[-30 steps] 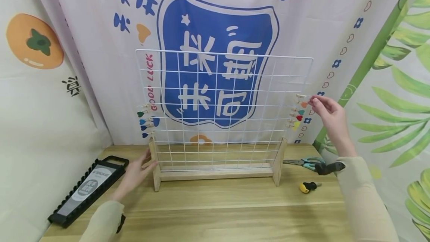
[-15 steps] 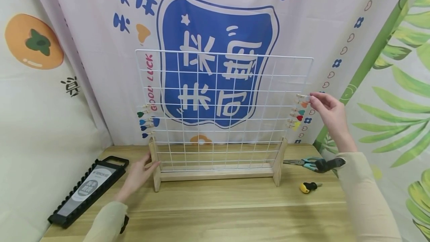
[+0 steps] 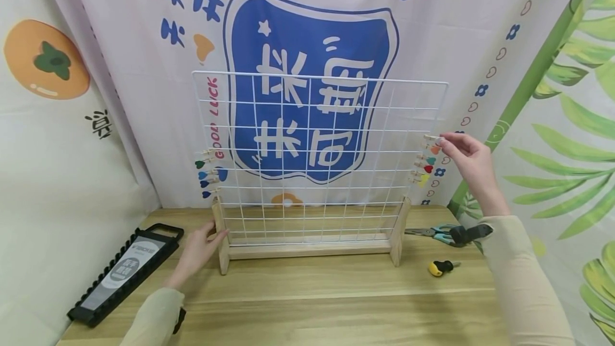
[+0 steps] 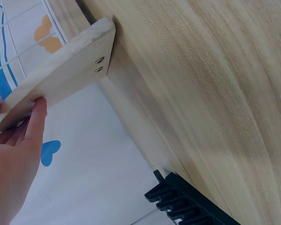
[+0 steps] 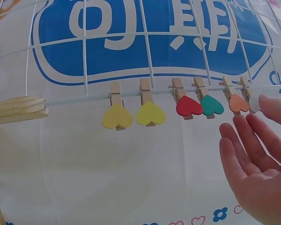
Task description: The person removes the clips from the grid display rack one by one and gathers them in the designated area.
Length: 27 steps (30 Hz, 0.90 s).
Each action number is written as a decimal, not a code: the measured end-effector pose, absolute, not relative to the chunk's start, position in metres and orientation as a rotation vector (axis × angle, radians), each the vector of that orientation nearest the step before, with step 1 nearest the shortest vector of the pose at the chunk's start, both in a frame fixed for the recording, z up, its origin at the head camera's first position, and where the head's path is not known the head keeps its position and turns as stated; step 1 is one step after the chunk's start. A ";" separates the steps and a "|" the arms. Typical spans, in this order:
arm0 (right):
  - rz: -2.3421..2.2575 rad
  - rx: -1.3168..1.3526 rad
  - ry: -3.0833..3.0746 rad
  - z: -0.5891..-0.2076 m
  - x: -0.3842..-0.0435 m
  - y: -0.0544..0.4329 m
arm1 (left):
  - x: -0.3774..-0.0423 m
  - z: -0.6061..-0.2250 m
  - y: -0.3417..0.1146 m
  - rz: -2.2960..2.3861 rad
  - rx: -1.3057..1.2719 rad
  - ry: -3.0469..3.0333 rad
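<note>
A white wire grid [image 3: 307,75] stands upright in a wooden stand [image 3: 309,251]. My left hand [image 3: 197,250] grips the stand's left upright [image 4: 61,79], thumb and fingers on either side. Along the grid's right edge sits a row of small wooden clothespins with hearts: two yellow, a red heart [image 5: 189,106], a teal heart [image 5: 211,106], an orange heart [image 5: 238,102]. At the end of that row, my right hand [image 3: 471,162] pinches the clothespin [image 5: 245,88] with a white heart [image 5: 254,104], which is on the edge wire. Its other fingers are loosely bent.
Clothespins with green and blue hearts [image 3: 204,175] line the grid's left edge. A black slotted rack [image 3: 127,268] lies at the table's left. Pliers with light blue handles [image 3: 439,233] and a stubby yellow-black screwdriver [image 3: 442,267] lie at right. Printed curtains [image 3: 144,122] hang behind.
My left hand has moved slightly right and settled more closely on the stand's upright. My right hand has shifted a little left at the clothespin. The grid stays in place.
</note>
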State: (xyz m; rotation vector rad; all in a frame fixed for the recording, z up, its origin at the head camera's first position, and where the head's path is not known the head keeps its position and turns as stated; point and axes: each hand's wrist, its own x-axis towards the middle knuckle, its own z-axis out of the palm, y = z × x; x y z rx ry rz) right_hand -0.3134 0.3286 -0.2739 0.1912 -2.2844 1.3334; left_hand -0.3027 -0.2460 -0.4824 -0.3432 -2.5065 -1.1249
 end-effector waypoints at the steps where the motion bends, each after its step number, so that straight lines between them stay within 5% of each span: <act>1: 1.336 0.192 -2.283 -0.274 -0.313 0.328 | -0.303 -0.482 -0.246 -1.124 -0.340 -2.510; 27: 1.336 0.197 -2.258 -0.273 -0.313 0.330 | -0.301 -0.486 -0.247 -1.096 -0.353 -2.483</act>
